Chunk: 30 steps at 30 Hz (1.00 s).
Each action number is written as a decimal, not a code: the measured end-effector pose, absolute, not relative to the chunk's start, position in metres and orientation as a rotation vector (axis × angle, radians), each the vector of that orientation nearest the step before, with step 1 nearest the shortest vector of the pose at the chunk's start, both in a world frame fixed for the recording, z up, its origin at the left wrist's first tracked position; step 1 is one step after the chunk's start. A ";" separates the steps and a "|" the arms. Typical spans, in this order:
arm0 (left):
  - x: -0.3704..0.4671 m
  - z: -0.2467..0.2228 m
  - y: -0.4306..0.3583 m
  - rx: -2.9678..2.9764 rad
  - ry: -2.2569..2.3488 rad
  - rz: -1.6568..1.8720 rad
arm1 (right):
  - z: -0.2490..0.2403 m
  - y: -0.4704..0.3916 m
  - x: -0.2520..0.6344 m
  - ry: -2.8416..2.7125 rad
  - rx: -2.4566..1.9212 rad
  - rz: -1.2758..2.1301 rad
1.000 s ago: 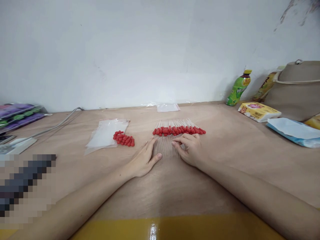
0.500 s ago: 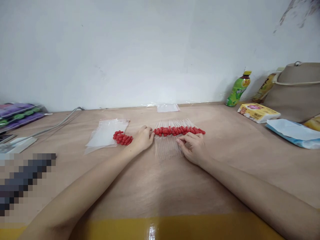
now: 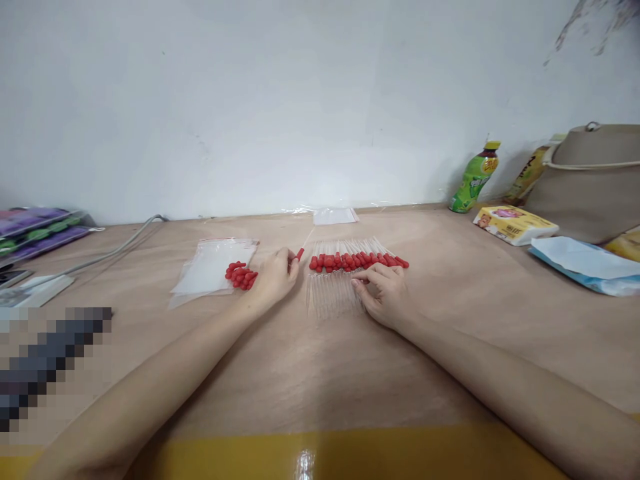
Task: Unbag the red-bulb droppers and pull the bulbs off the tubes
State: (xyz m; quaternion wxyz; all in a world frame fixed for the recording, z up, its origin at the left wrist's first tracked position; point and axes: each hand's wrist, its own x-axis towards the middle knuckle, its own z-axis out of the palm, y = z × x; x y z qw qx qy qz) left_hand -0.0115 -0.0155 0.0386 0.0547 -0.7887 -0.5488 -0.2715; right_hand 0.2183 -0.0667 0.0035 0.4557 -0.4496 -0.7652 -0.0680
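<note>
My left hand (image 3: 276,275) is closed, pinching a dropper with a red rubber bulb (image 3: 299,254) and a thin clear tube that slants up and away. Right of it lies a row of red-bulbed droppers (image 3: 345,261), their thin tubes fanning toward the wall. Clear thin tubes (image 3: 330,295) lie side by side on the near side of the row. My right hand (image 3: 386,293) rests at the right end of these tubes, thumb and fingertips together; what they hold, if anything, is unclear. Several loose red bulbs (image 3: 241,275) lie left of my left hand.
Clear zip bags (image 3: 207,267) lie at left, another small bag (image 3: 335,216) by the wall. A grey cable (image 3: 120,248) and purple-green packs (image 3: 40,230) are far left. At right stand a green bottle (image 3: 475,179), a tissue pack (image 3: 515,224), a blue-white packet (image 3: 583,263) and a grey bag (image 3: 575,193).
My left hand has moved slightly left, away from the row, and a single red-bulbed dropper now shows in its fingers. My right hand has hardly moved.
</note>
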 end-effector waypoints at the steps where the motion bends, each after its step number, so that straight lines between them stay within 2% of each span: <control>1: -0.015 0.038 -0.023 -2.413 -1.614 -0.854 | 0.004 -0.067 0.219 -1.881 -1.098 -0.174; 6: -0.034 0.020 -0.060 -2.538 -1.154 -0.918 | 0.007 -0.070 0.217 -1.866 -1.004 -0.282; 10: -0.042 0.006 -0.072 -2.579 -0.933 -0.878 | 0.011 -0.076 0.213 -2.120 -0.902 -0.364; 17: -0.041 0.001 -0.071 -2.596 -0.819 -0.913 | 0.007 -0.076 0.207 -2.260 -0.859 -0.361; 22: -0.034 0.008 -0.074 -2.659 -0.901 -0.970 | 0.006 -0.074 0.203 -2.284 -0.818 -0.302; 30: -0.018 0.012 -0.072 -2.736 -0.801 -0.910 | 0.006 -0.076 0.199 -2.296 -0.730 -0.262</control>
